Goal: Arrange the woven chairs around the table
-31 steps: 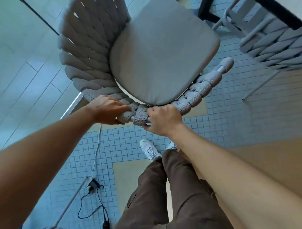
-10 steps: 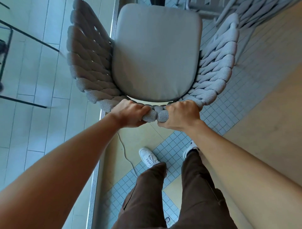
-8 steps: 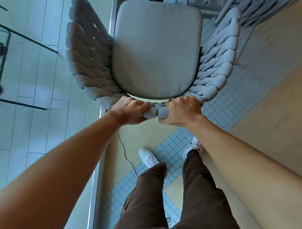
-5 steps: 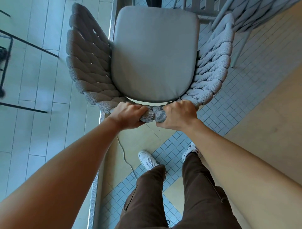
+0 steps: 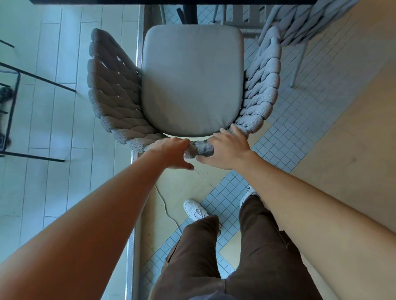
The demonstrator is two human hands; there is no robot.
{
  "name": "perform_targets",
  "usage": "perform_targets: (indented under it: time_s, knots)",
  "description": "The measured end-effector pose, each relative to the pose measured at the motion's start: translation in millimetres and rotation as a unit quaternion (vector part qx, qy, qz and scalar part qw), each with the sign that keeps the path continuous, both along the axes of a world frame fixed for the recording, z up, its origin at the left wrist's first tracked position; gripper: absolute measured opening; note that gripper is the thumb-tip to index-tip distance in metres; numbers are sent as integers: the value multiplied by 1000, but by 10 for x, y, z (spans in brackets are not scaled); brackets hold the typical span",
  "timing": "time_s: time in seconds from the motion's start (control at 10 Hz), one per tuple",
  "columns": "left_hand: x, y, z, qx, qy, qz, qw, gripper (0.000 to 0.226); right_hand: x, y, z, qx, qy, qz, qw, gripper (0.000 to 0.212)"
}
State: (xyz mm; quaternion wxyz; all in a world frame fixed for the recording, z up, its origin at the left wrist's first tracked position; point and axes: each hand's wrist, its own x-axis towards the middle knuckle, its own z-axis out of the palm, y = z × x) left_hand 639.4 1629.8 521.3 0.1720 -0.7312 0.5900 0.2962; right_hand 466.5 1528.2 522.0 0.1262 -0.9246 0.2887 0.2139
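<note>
A grey woven chair [image 5: 192,81] with a padded seat cushion stands right below me, its front facing the dark table edge [image 5: 171,1] at the top of the view. My left hand [image 5: 171,153] rests on the top rim of the woven backrest with fingers loosened. My right hand [image 5: 227,150] lies flat against the same rim, fingers spread, not gripping. A second woven chair [image 5: 304,23] stands at the upper right, beside the table.
The table's dark post [image 5: 189,11] rises just beyond the seat. A black metal frame [image 5: 12,107] stands on the pale planks at left. A white cable [image 5: 165,205] runs over the tiled floor near my feet.
Both hands were clenched on the backrest rim; now their fingers have let go and spread. The chair sits closer to the table, whose edge has come into view.
</note>
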Motion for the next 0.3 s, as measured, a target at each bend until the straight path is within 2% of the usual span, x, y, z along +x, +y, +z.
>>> perform_targets:
  time_s: [0.1,0.2,0.3]
  knots:
    - [-111,-74,148,-11,6,-30,999,78,-183,-17,148,25,8,-31,999,92]
    - [-284,-173,383,-71,20,-74,995,75,-521,-21,293,23,-23,-81,996,81]
    - [-532,-379,554,-99,8,-88,991,73,-897,-88,482,26,-12,-132,991,79]
